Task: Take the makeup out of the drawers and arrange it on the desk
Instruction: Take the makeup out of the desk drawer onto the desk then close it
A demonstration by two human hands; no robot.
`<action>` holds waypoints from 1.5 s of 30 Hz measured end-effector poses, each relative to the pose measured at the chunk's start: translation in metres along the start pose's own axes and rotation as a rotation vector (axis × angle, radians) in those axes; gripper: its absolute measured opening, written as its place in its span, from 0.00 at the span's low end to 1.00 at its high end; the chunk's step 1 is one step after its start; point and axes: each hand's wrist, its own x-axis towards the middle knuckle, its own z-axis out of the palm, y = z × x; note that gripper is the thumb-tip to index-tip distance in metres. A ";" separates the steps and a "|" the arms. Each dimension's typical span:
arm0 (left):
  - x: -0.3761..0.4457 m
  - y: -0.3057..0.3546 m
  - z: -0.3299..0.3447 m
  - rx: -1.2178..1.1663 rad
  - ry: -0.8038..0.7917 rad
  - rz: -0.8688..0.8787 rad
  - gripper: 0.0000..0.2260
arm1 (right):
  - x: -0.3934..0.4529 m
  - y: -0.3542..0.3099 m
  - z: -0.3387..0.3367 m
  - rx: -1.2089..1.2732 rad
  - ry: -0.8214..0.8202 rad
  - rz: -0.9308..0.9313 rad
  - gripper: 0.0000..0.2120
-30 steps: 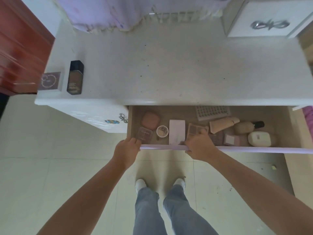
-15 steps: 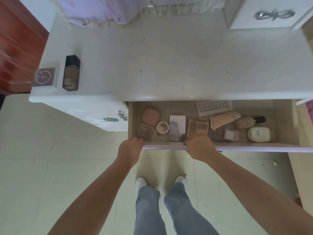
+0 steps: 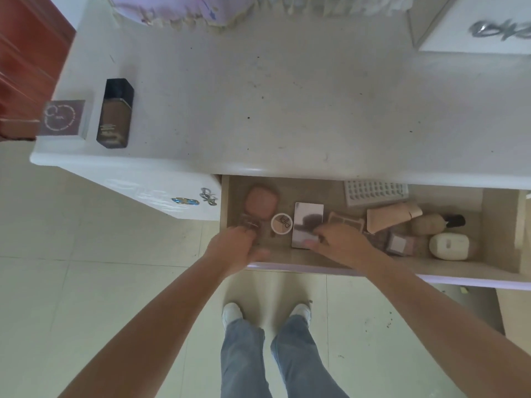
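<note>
The open drawer (image 3: 459, 280) under the white desk (image 3: 287, 110) holds the makeup. My left hand (image 3: 235, 249), blurred, lies over a small clear compact (image 3: 249, 222) at the drawer's front left; its grip is unclear. My right hand (image 3: 343, 244) has thumb and fingers apart on the lower right corner of a silver mirrored palette (image 3: 307, 219), which lies flat. It covers part of a beige eyeshadow palette (image 3: 344, 221). A pink compact (image 3: 261, 200) and a round pot (image 3: 282, 223) lie between my hands. A dark foundation bottle (image 3: 115, 113) and a purple box (image 3: 61, 117) stand on the desk's left end.
Further right in the drawer lie a white grid tray (image 3: 376, 192), a peach tube (image 3: 390, 216), a beige bottle with a black cap (image 3: 434, 224), a mauve cube (image 3: 399, 245) and a white case (image 3: 449, 246). A white cabinet (image 3: 474, 27) stands at the desk's back right.
Both hands have left the drawer's front edge and reached inside: the left onto the clear compact, the right onto the silver palette. The drawer is pulled further out.
</note>
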 end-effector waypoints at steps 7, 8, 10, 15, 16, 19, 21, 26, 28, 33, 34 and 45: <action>0.067 0.024 0.009 0.043 0.123 -0.096 0.31 | 0.060 -0.003 0.026 -0.300 0.123 0.074 0.43; 0.075 0.024 0.012 0.087 0.109 -0.063 0.34 | 0.065 -0.002 0.034 -0.321 0.106 0.060 0.47; 0.088 0.019 0.014 0.169 0.111 -0.030 0.35 | 0.076 -0.001 0.048 -0.281 0.114 0.090 0.48; 0.099 0.015 0.008 0.249 0.115 0.012 0.30 | 0.075 -0.004 0.048 -0.308 0.111 0.068 0.43; 0.099 0.015 0.005 0.251 0.116 0.010 0.28 | 0.075 -0.005 0.043 -0.293 0.072 0.055 0.41; 0.093 0.013 -0.004 0.226 0.128 0.004 0.27 | 0.070 -0.009 0.033 -0.218 0.109 0.080 0.34; 0.084 0.013 -0.007 0.195 0.126 0.013 0.27 | 0.066 -0.007 0.036 -0.238 0.160 0.076 0.31; 0.051 0.010 0.006 0.103 0.399 0.113 0.37 | 0.049 -0.010 0.032 -0.158 0.350 0.063 0.18; 0.035 -0.001 0.003 0.029 0.542 0.133 0.40 | 0.039 -0.017 0.019 -0.099 0.477 0.021 0.16; -0.008 -0.037 -0.046 0.007 0.730 0.132 0.32 | 0.022 -0.065 -0.030 -0.042 0.680 -0.270 0.21; -0.013 -0.048 -0.060 0.015 0.718 0.094 0.34 | 0.025 -0.077 -0.045 -0.033 0.665 -0.297 0.26; 0.023 -0.135 -0.186 0.222 0.347 -0.033 0.36 | 0.127 -0.147 -0.155 -0.238 0.017 -0.258 0.48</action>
